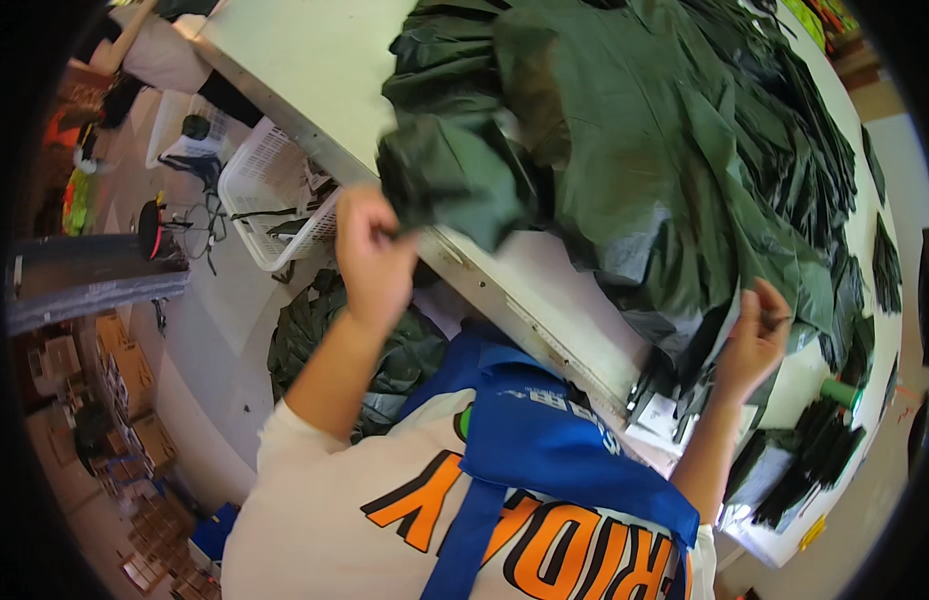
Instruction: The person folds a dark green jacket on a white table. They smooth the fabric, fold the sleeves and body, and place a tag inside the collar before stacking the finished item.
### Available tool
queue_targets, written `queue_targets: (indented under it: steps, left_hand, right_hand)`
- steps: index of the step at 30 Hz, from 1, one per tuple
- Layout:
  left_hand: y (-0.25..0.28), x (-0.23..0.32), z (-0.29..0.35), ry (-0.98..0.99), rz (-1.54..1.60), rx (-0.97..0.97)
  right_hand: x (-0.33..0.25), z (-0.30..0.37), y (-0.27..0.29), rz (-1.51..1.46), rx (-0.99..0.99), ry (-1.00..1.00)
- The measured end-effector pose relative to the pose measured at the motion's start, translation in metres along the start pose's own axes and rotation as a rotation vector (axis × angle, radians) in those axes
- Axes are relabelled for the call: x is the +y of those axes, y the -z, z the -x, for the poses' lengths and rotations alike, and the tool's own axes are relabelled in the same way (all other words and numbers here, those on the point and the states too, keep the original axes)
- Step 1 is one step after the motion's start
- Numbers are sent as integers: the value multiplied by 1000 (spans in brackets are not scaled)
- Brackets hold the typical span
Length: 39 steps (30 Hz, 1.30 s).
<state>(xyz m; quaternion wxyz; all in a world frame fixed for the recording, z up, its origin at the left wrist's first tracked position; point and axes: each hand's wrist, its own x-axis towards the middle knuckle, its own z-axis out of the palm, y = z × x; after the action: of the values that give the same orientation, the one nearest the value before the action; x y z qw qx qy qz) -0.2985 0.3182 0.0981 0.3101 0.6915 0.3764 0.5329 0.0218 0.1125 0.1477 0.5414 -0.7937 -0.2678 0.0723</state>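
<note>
A large dark green sheet of thin, shiny, wrinkled material lies over the white table. My left hand is raised at the table's near edge, fingers pinched at the edge of a blurred, bunched green piece. It cannot be made out whether this piece belongs to the large sheet. My right hand is closed on the near right edge of the sheet, thumb and fingers together. Small printed papers and dark strips lie on the table beside it.
Stacked folded dark green pieces and a green spool are at right. White plastic baskets stand on the floor at left, near a heap of green material. Another person is at far left.
</note>
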Motion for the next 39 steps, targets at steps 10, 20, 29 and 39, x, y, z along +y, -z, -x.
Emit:
queue_targets:
  steps: [10,20,29,39]
  left_hand:
    - [28,31,44,182,568,-1170]
    - [-39,29,6,561,521,-953]
    - [-45,70,-2,838,878,-1131]
    - [-58,84,-3,977,999,-1201]
  right_hand:
    - [-26,66,-82,-656,-559,-490]
    - [-32,77,-60,-809,-670,-439]
    - [-16,82,-16,-541,-517,-443]
    - [-2,70,12,-784,-524,-417]
